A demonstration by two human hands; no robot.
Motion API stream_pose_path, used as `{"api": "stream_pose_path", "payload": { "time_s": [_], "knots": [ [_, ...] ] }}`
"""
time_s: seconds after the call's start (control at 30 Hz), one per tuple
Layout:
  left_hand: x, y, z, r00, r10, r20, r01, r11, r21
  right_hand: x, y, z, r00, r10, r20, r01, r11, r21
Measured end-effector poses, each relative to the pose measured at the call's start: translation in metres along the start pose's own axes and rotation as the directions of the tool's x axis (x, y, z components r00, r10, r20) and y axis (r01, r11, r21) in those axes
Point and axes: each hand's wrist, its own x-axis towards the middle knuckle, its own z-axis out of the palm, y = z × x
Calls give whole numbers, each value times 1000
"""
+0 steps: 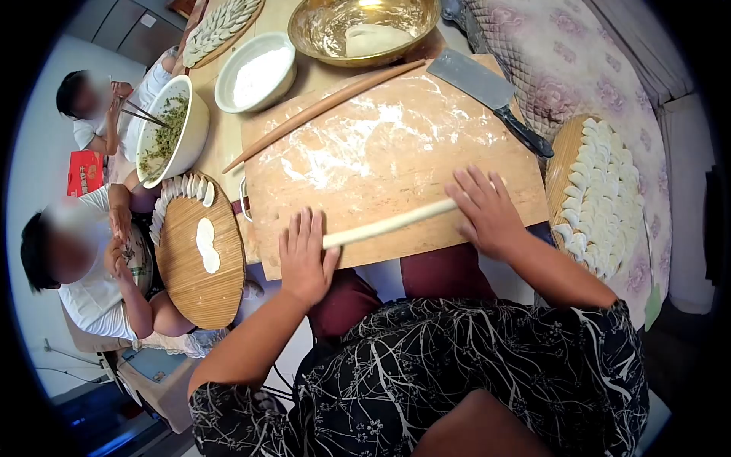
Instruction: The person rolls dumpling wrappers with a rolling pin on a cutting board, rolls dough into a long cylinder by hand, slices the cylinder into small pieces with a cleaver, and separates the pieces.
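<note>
A long pale rope of dough (392, 222) lies across the near part of the floured wooden board (343, 194). My left hand (306, 257) rests flat at the rope's left end, fingers stretched forward. Over its right end lies my right hand (487, 213), palm down with fingers apart. Both hands press on the dough from above without wrapping round it, and they cover its two ends. Farther back on the board are a long tapered rolling pin (324, 110) and a cleaver (487, 95) with a black handle at the right edge.
Behind the board stand a brass-coloured basin (304, 38) with dough and a bowl of flour (255, 76). At left are a filling bowl (199, 126), a round bamboo tray (179, 282) and two people. Trays of dumplings sit at right (601, 198) and far left (221, 29).
</note>
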Motion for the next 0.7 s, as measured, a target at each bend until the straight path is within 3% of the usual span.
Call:
{"api": "stream_pose_path", "payload": {
  "time_s": [0.1,0.17,0.23,0.27,0.33,0.37,0.4,0.47,0.53,0.6,0.7],
  "knots": [
    [2,-4,4,999,-19,-34,19,1000,-10,-8,-3,6,1000,-20,9,20,999,-26],
    [42,-9,0,984,-153,-92,157,987,36,39,6,-3,988,72,-138,-81,995,-56],
    [92,-26,-2,907,-362,-215,358,932,-59,93,17,-2,951,192,-243,-223,969,-108],
    [111,-37,-1,847,-429,-314,412,903,-122,112,23,-1,950,186,-251,-217,971,-105],
    [125,-39,-6,790,-507,-346,479,861,-169,130,27,-4,872,213,-441,-273,959,-77],
    [119,-37,-2,790,-508,-343,478,861,-172,125,27,0,894,205,-399,-257,963,-79],
    [104,-28,-4,866,-387,-318,368,922,-120,111,23,1,897,203,-393,-254,963,-84],
    [68,-18,-1,960,-178,-216,178,984,-20,70,16,3,979,52,-196,-71,994,-88],
    [21,-5,-1,996,-29,-81,33,998,51,22,3,-5,1000,5,-15,-5,1000,-7],
    [-8,-2,-1,1000,-12,12,12,1000,-22,-7,-3,-1,1000,-20,-10,20,1000,-7],
    [17,-7,-1,997,-80,-14,80,997,18,13,0,-2,999,4,-51,-5,1000,-21]
  ]
}}
